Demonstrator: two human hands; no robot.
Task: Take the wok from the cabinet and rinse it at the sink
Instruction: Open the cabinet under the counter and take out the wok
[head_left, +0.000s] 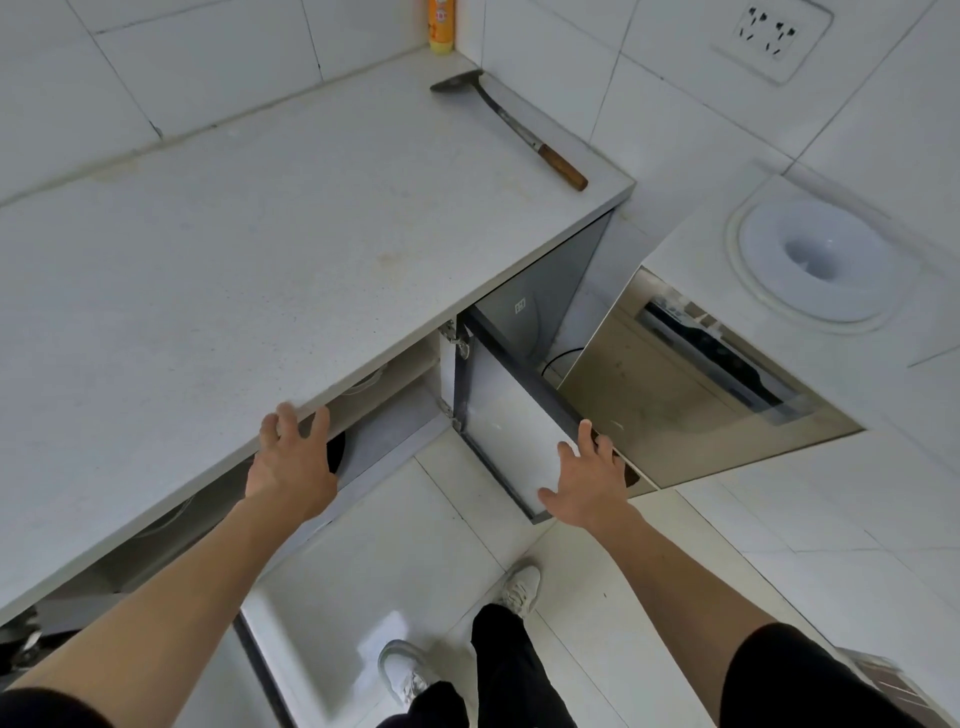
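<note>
The cabinet under the white countertop stands open, its right door swung out toward me. A dark round edge, probably the wok, shows inside behind my left hand; most of it is hidden by the countertop. My left hand reaches into the opening at the counter's front edge with fingers spread and holds nothing. My right hand is at the outer edge of the open door, fingers spread and relaxed; whether it touches the door is unclear. No sink is in view.
A metal spatula with a wooden handle lies at the counter's far right. An orange bottle stands in the corner. A lower stainless unit with a round white fitting sits right. A second open door hangs near my feet.
</note>
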